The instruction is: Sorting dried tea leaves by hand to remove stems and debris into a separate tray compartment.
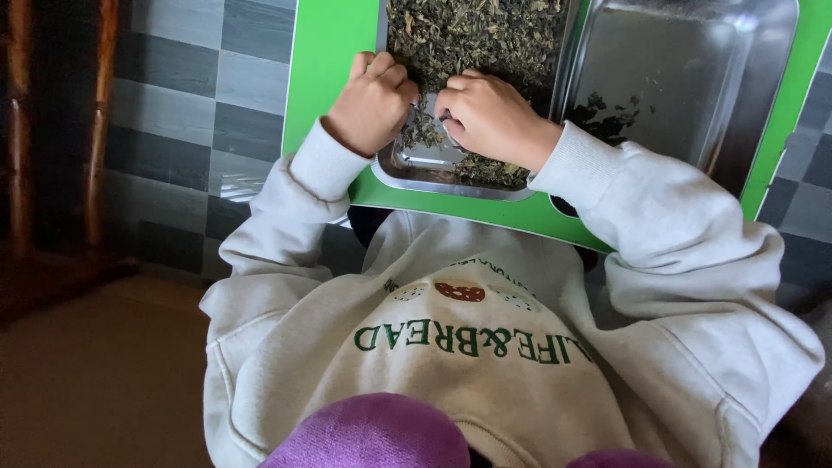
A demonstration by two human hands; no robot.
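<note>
Both grips are curled up tight: left hand [371, 100] and right hand [490, 117] are bunched into loose fists right next to each other, fingertips pinching at the dried green leaves [472, 35] in the near end of the steel tray [451, 184]. I can't tell exactly what bit sits between the fingers, too small to see.

My guess is the leaf stuff is super light, brittle and crumbly, so it wants gentle fingertip pinches, not a squeeze. Loose pile, so it has no real direction of its own.

That tray runs lengthwise away from the person, sitting on a green board [329, 61]. A second steel tray [693, 78] sits just beside it on the right, nearly bare, a few dark scraps in it.
</note>
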